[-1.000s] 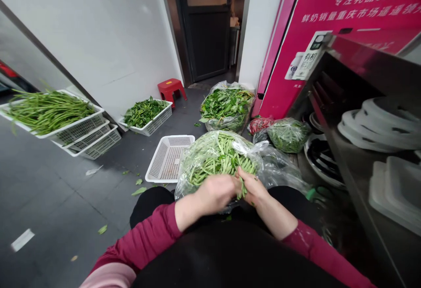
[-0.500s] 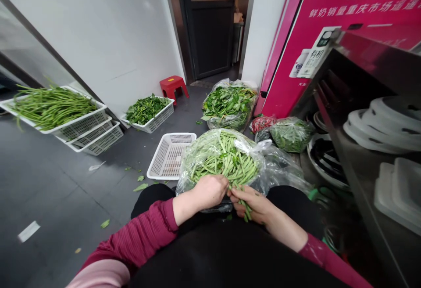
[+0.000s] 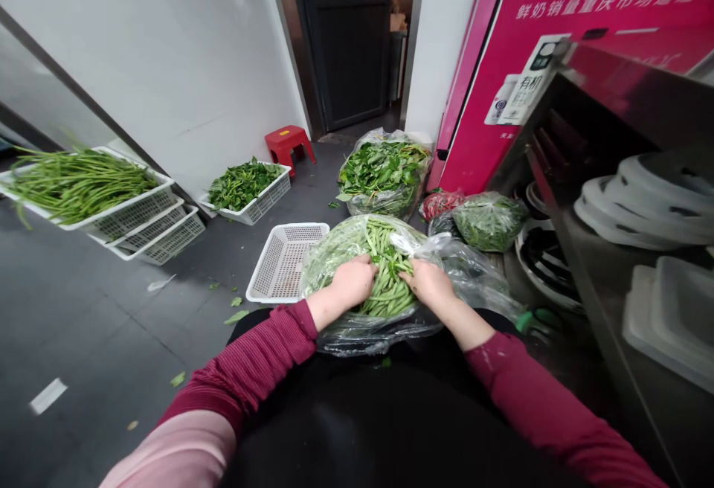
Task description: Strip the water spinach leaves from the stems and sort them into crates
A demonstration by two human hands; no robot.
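A clear plastic bag [image 3: 326,254] full of green beans [image 3: 387,298] rests at my lap, its top spread wide. My left hand [image 3: 355,282] is in the bag's mouth at the left of the beans, fingers curled closed over some of them. From the right, my right hand [image 3: 431,283] reaches into the same heap, its thumb and fingers closed on beans at their tips. A few green leaves lie among the beans between the hands. Both sets of fingertips are partly hidden by the beans.
A white plastic basket [image 3: 256,280] stands left of the bag. Farther off are a basket of leafy greens [image 3: 245,184], stacked baskets of long stems [image 3: 83,187], a red stool [image 3: 287,144] and a bag of greens [image 3: 384,168]. A metal shelf [image 3: 602,265] borders the right.
My hands have moved apart and forward into the beans. The bunch that hung from my right hand is no longer there. The view has shifted slightly.
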